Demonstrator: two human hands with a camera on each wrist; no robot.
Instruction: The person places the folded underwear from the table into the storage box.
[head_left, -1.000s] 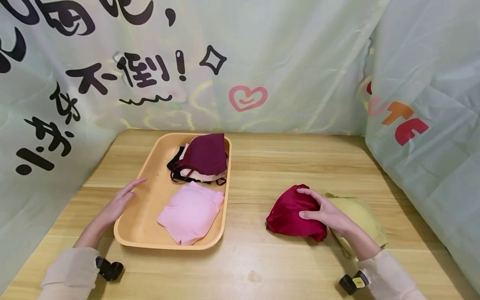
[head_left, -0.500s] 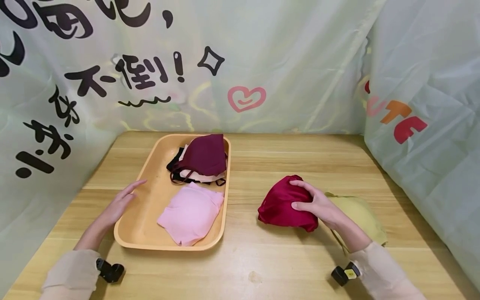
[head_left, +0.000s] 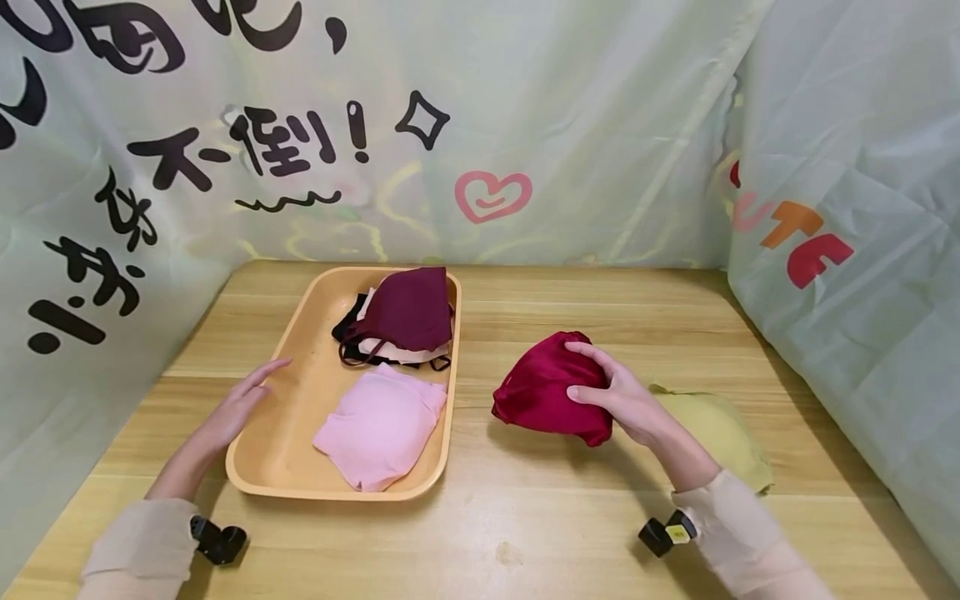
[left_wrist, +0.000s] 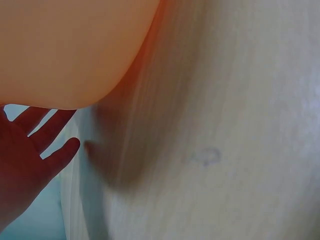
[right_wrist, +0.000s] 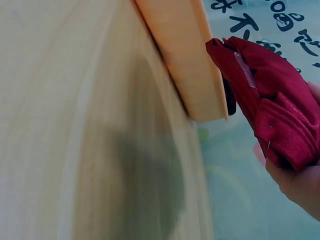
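Note:
My right hand [head_left: 626, 400] grips a folded crimson satin bra [head_left: 543, 387] by its right side, thumb on the near face. The bra is lifted off the table, its shadow below it, and its folded layers [right_wrist: 285, 105] show in the right wrist view. At the left rim of an orange tray [head_left: 255, 467] rests my left hand [head_left: 238, 408], fingers extended. In the left wrist view its spread fingers [left_wrist: 62, 155] lie beside the tray wall. Inside the tray sit a folded pink bra [head_left: 384, 425] and, behind it, a maroon bra [head_left: 412, 308] on paler and black ones.
A folded yellow-green bra [head_left: 716, 433] lies on the wooden table [head_left: 525, 517] at the right, partly behind my right forearm. Printed cloth [head_left: 600, 150] hangs along the back and both sides. Each wrist carries a small black camera.
My right hand has lifted the crimson bra off the table and carried it left, away from the yellow-green one. My left hand and the tray have stayed put.

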